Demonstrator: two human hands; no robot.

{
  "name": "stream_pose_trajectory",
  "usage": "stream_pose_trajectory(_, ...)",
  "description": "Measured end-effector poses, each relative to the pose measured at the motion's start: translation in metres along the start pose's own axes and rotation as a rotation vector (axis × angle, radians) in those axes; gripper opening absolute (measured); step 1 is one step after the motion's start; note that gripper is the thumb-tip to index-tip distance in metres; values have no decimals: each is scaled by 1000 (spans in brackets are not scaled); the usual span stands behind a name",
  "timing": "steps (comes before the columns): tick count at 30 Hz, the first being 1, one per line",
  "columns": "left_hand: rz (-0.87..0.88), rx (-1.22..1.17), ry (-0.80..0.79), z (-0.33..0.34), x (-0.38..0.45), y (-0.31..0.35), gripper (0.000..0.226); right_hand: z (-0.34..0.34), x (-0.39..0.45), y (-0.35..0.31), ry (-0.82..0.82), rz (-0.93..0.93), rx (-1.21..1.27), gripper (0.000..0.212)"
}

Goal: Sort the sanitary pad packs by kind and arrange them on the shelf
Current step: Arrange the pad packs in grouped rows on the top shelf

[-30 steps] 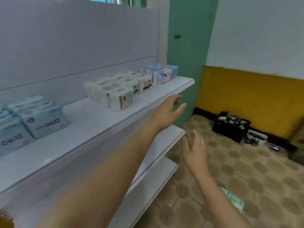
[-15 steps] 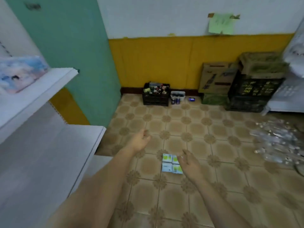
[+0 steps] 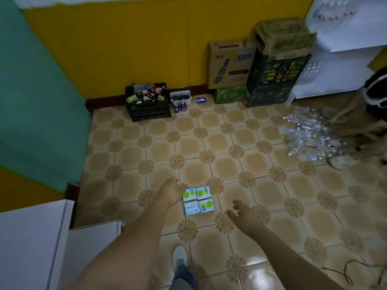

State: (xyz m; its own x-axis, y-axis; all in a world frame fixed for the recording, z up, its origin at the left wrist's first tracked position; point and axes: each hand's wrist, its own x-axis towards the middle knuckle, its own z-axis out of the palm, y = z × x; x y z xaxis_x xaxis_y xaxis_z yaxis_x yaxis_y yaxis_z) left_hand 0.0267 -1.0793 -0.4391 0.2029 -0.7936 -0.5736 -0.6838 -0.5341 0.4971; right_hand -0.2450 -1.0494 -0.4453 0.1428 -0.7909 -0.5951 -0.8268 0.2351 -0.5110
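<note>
A small block of white sanitary pad packs with green dots lies on the tiled floor in front of me. My left hand hovers just left of the block, fingers relaxed and holding nothing. To the right of the packs my right hand is held out with its fingers spread, also holding nothing. The white shelf shows only as its lower boards at the bottom left; the packs on its upper boards are out of view.
A black crate of small items and a white tub stand by the yellow wall. Cardboard boxes and a black crate stack at the back right. Plastic bottles lie heaped at right. A cable runs across the floor.
My view swung from the upper shelf down to the floor. Both hands came away from the shelf and dropped toward the pad packs, one on each side of them.
</note>
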Motion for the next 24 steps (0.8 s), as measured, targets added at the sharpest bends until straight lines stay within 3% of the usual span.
stream_pose_trajectory(6,-59,41,-72,33,91,-30,49,22,88,13,-50,65,-43,61)
stream_pose_trajectory(11,-127,37,-115,106,184,-85,55,83,188,77,-92,122,12,59)
stream_pose_trajectory(18,-213,-9,-181,261,361,-206,60,238,387,217,-94,186,96,57)
stream_pose_trajectory(21,-255,-135,-145,341,448,-265,60,319,485,272,-70,209,166,65)
stream_pose_trajectory(24,-252,-388,-155,420,518,-313,40,396,567,317,-2,233,262,64)
